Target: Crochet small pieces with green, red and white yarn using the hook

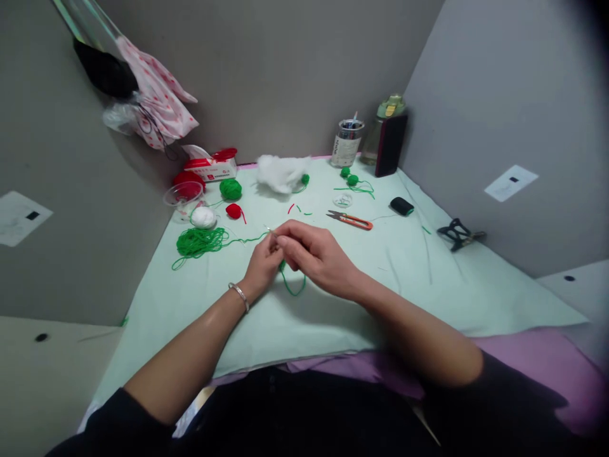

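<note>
A pale green cloth point(428, 279) covers the table, and both hands meet near its centre. The right hand point(316, 257) pinches a green yarn strand point(290, 285) with thumb and forefinger closed on it; the left hand point(264, 263), a bracelet point(239, 296) on its wrist, touches it fingertip to fingertip, closed on the same strand and on a thin hook or needle, too small to tell which. The strand runs toward ten o'clock to a loose green yarn heap point(197, 242). White stuffing point(280, 172) lies at twelve o'clock, orange snips point(351, 220) at one o'clock, and a small red ball point(233, 211) at eleven.
</note>
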A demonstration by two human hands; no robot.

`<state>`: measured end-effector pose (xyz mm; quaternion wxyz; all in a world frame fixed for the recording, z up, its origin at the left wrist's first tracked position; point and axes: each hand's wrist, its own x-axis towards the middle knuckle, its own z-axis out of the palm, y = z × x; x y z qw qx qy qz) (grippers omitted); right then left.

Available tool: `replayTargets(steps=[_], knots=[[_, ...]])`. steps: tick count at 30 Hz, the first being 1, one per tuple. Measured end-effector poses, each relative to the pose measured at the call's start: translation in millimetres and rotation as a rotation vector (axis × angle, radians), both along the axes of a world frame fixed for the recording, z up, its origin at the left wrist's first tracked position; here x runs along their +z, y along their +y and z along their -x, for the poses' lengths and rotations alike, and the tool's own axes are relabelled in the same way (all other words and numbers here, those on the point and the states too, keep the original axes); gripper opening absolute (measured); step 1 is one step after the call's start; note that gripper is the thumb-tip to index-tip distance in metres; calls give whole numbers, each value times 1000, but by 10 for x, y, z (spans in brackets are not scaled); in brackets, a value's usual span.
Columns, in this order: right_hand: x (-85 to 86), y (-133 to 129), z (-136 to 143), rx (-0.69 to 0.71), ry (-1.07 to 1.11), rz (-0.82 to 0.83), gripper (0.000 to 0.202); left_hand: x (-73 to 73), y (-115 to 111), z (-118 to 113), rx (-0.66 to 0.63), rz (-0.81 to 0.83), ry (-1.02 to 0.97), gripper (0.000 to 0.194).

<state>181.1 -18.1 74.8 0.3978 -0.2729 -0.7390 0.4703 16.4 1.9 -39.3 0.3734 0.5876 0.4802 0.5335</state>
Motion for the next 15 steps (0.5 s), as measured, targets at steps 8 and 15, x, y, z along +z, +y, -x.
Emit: replayTargets(steps=[8, 15], knots=[[-367, 434, -46, 108, 100, 614, 9, 218, 2, 105, 33, 22, -102, 24], [-454, 512, -41, 194, 102, 777, 11, 274, -41, 93, 67, 5, -101, 24]])
